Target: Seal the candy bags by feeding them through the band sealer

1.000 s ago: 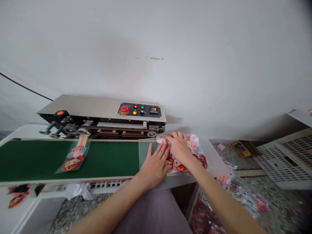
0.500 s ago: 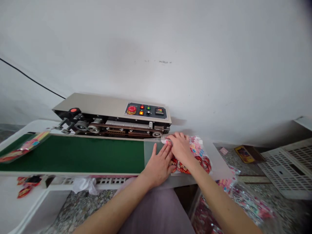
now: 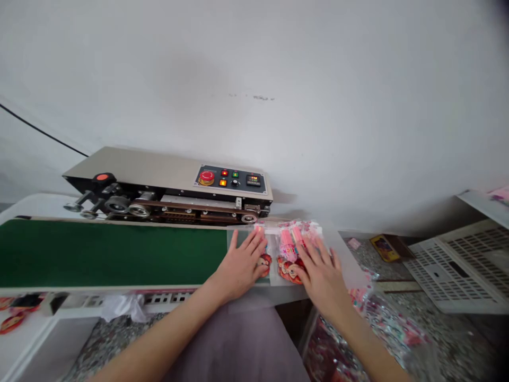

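My left hand lies with fingers stretched over a clear packet at the right end of the belt, near the sealing machine's inlet. Part of a red-haired cartoon figure shows beside the fingertips. My right hand rests with spread fingers on a pile of similar clear packets just to the right. Pink pieces and red-haired figures are visible through the plastic. Both hands press flat, and neither is wrapped round anything. Behind them stands the band sealing machine, its panel lit.
A green conveyor belt runs leftward along the machine. Below right are bulging bags of packets, a small yellow box and a white slatted crate. White crumpled plastic hangs at the belt's front edge.
My right hand has moved from the packet's top edge onto the pile at right, its fingers spreading. The packet at the belt's far left is out of view. The camera view has shifted slightly right.
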